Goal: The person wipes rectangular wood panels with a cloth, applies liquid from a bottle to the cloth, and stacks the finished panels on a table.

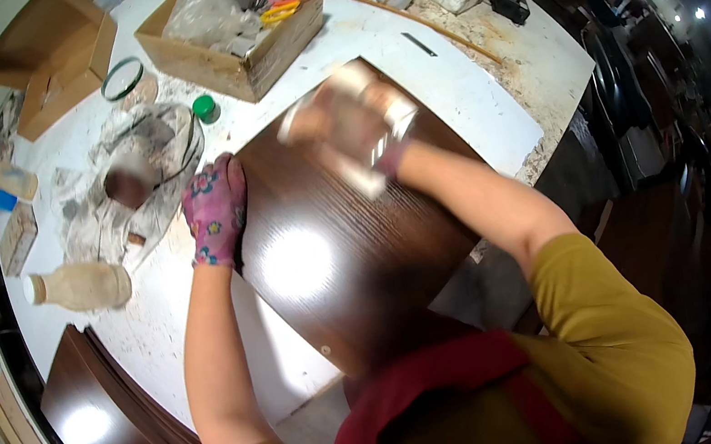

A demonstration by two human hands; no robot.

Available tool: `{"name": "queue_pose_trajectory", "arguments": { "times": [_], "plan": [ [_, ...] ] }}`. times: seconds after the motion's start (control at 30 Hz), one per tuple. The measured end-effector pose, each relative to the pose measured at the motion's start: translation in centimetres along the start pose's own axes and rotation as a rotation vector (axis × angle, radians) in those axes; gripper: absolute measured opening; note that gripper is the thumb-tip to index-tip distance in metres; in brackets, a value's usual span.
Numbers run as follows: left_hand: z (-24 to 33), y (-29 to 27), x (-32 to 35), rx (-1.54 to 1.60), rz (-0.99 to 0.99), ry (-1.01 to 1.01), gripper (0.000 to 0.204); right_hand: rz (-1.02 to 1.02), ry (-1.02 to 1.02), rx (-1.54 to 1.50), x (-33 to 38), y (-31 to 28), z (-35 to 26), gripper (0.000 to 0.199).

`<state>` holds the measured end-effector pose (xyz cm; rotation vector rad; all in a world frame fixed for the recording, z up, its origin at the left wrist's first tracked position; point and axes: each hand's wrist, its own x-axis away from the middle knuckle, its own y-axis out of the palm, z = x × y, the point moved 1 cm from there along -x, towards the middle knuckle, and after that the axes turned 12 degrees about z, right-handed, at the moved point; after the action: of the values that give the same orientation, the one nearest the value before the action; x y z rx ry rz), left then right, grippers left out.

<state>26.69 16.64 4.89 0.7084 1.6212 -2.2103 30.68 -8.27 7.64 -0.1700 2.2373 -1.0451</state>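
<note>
A dark brown wood-grain panel [356, 222] lies at an angle on the white table in front of me, with glare on its near left part. My left hand [216, 208], in a purple flowered glove, is closed on the panel's left edge. Over the panel's far part, my right hand [356, 119] is smeared by motion. A whitish cloth [360, 175], also blurred, is bunched under and around that hand's fingers. The exact finger positions there cannot be made out.
A cardboard box [245, 68] of tools and plastic wrap stands beyond the panel, near a green cap [205, 108]. Left lie a stained rag [83, 212] and a beige-filled bottle [80, 288]. More brown panels [118, 414] are stacked lower left. A thin stick [428, 27] lies far right.
</note>
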Motion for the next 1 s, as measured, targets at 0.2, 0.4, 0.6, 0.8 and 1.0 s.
{"name": "queue_pose_trajectory", "arguments": {
  "times": [0.2, 0.4, 0.6, 0.8, 1.0],
  "plan": [
    [0.3, 0.0, -0.4, -0.005, -0.015, -0.063, 0.031, -0.163, 0.156, 0.192, -0.8, 1.3, -0.8, 0.022],
    [0.3, 0.5, -0.4, -0.003, 0.035, -0.033, 0.031, -0.069, 0.326, 0.422, -3.8, -5.9, 5.5, 0.023],
    [-0.3, -0.1, -0.1, -0.008, 0.041, -0.016, 0.031, -0.177, 0.340, 0.371, -5.0, -5.7, 4.0, 0.017],
    [0.4, 0.2, -0.7, -0.023, 0.008, -0.024, 0.031, -0.091, 0.181, 0.266, -2.1, -2.2, 4.2, 0.019],
    [1.1, -0.4, -0.8, -0.026, -0.111, -0.039, 0.033, -0.029, 0.331, 0.398, -4.5, -5.2, 7.5, 0.017]
  ]
}}
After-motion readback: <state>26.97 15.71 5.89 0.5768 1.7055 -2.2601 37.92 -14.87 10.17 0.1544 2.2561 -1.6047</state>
